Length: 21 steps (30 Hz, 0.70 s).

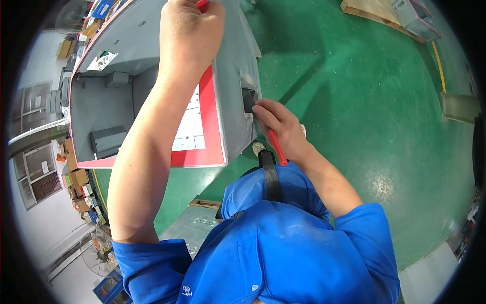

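A large grey metal cabinet with a red-edged front opening stands before me. Across its top reaches my left arm, and my left hand is closed in a fist. A bit of something red shows at that fist, mostly hidden and cut off by the upper edge. At the cabinet's right side, my right hand is closed around a slim red rod-like handle that sticks out below the palm. The thumb and forefinger touch a dark grey piece at a cutout in the side panel.
Inside the cabinet sits a dark grey box-shaped part. A grey metal panel lies low on my left, near a standing fan. Cartons line the left wall. At the far right, a grey housing rests on a wooden pallet.
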Available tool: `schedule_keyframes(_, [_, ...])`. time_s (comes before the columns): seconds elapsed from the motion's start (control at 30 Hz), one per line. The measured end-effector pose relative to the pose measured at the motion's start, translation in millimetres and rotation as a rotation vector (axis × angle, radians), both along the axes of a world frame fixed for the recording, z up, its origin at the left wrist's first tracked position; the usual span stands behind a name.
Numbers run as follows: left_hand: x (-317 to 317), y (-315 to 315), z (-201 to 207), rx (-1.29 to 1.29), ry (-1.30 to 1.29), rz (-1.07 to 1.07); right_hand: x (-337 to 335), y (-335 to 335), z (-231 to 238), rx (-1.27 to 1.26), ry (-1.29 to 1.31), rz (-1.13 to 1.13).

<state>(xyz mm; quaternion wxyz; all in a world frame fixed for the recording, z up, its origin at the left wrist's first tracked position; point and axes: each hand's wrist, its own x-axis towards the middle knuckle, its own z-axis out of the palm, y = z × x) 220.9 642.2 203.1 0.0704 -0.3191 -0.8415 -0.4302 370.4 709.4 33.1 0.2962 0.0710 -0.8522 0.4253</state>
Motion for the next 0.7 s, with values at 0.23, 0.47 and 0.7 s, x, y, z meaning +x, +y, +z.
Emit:
schedule_keyframes(0.23, [-1.7,1.2,-5.2,0.001,0.054,0.010,2.0,2.7,4.2,-0.052,-0.048,0.029])
schedule_keyframes(0.47, [0.4,-0.4,-1.9,-0.014,0.062,-0.025,-4.9,1.5,-5.8,-0.038,0.009,-0.009])
schedule_keyframes(0.7, [-4.6,-2.4,-6.8,0.000,0.098,-0.018,-3.1,7.4,9.6,-0.045,0.003,0.005])
